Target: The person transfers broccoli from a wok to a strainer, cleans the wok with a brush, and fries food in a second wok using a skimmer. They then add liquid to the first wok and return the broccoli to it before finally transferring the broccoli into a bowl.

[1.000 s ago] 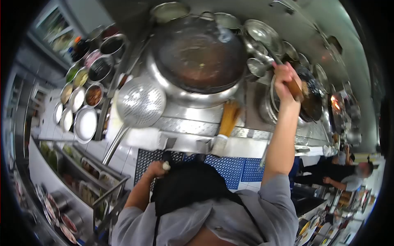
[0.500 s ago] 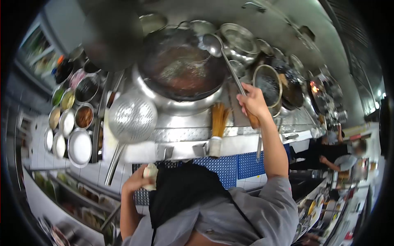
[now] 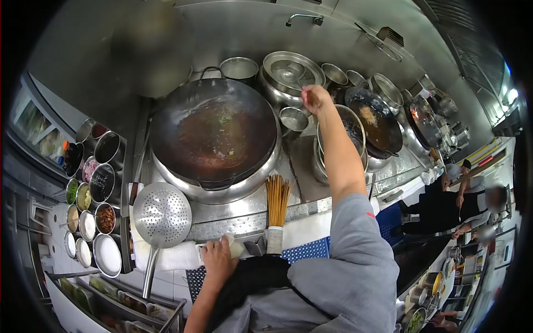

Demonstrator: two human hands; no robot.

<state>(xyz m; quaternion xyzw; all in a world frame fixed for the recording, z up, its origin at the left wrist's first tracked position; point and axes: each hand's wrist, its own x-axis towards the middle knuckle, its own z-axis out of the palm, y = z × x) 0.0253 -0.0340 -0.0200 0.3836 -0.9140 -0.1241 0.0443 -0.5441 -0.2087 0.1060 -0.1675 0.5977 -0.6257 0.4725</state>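
My right hand (image 3: 316, 100) is a closed fist at the near rim of a large steel pot (image 3: 319, 83) at the back. It grips the ladle, mostly hidden behind the hand. My left hand (image 3: 218, 260) rests at the counter's front edge, fingers bent around a pale folded cloth (image 3: 236, 248). Before me a big black wok (image 3: 166, 125) sits on a steel ring, with reddish-brown liquid and small greenish bits in its bottom. A perforated skimmer (image 3: 162, 215) lies left of it, and a bamboo wok brush (image 3: 277, 202) stands to the right.
Several small containers of ingredients (image 3: 105, 218) stand at the left. A wire-rimmed strainer (image 3: 360, 136) rests beneath my right forearm, beside another wok (image 3: 388, 122) with dark liquid. A faucet (image 3: 304, 21) projects from the back wall. Co-workers (image 3: 444, 208) stand at the far right.
My right hand has moved away, up to the large pot, taking the ladle off the wok's edge. My left hand with the cloth has come up to the counter edge. The view has shifted.
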